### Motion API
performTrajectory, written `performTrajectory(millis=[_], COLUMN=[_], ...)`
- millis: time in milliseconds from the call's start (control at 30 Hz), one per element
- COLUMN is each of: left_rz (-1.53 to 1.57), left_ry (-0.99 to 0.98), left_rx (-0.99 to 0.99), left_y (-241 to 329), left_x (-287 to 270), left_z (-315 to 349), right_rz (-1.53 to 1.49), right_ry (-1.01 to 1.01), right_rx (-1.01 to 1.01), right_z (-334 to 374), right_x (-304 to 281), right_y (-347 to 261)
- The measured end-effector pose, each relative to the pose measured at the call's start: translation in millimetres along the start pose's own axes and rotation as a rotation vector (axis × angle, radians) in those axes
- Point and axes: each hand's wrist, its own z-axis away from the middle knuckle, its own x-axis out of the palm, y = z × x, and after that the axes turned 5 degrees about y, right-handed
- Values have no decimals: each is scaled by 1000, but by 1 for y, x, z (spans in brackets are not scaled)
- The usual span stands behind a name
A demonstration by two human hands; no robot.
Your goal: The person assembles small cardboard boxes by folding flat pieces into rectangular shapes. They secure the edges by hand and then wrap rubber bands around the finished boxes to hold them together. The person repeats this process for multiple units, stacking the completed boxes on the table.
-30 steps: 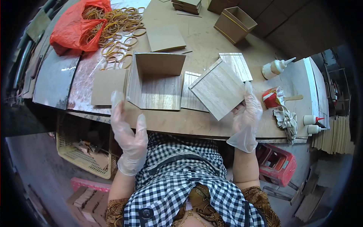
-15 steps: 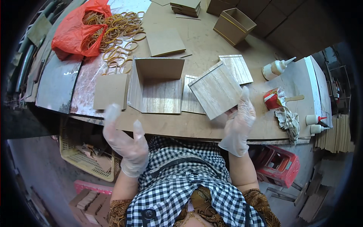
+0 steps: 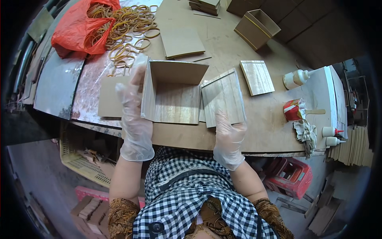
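An open-topped box (image 3: 177, 104) with wood-grain panels and a brown board wall stands at the table's near edge. My left hand (image 3: 135, 115), in a clear glove, lies along the outside of the box's left wall, its fingers stretched out and apart. With my right hand (image 3: 230, 139), gloved too, I grip a square wood-grain panel (image 3: 225, 93) at its near edge, one finger lying across its face. The panel leans close beside the box's right side, over another piece mostly hidden beneath. A further wood-grain panel (image 3: 258, 77) lies to the right.
Brown boards (image 3: 113, 93) lie left of the box, more boards (image 3: 181, 42) behind. Rubber bands (image 3: 135, 24) spill from a red bag (image 3: 75, 38). To the right are a glue bottle (image 3: 295, 79), a red pot (image 3: 293, 110) with a brush, a rag (image 3: 305, 133) and small bottles (image 3: 328, 132).
My left hand has moved forward to the box's left wall. My right hand has brought the panel left and turned it more upright, close to the box's right side.
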Motion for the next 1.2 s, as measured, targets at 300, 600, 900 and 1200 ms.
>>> performTrajectory(millis=[300, 600, 900, 1200], left_rz=[-90, -297, -277, -331], left_ry=[293, 84, 81, 114], left_rx=[-87, -138, -163, -34], left_y=[-1, 1, -1, -15], left_x=[13, 13, 9, 2], left_z=[12, 11, 13, 16], right_rz=[106, 355, 472, 501], right_ry=[-11, -140, -216, -213], right_rx=[-129, -447, -510, -579], right_z=[1, 0, -6, -7], right_x=[9, 14, 16, 20], right_y=[10, 1, -5, -5])
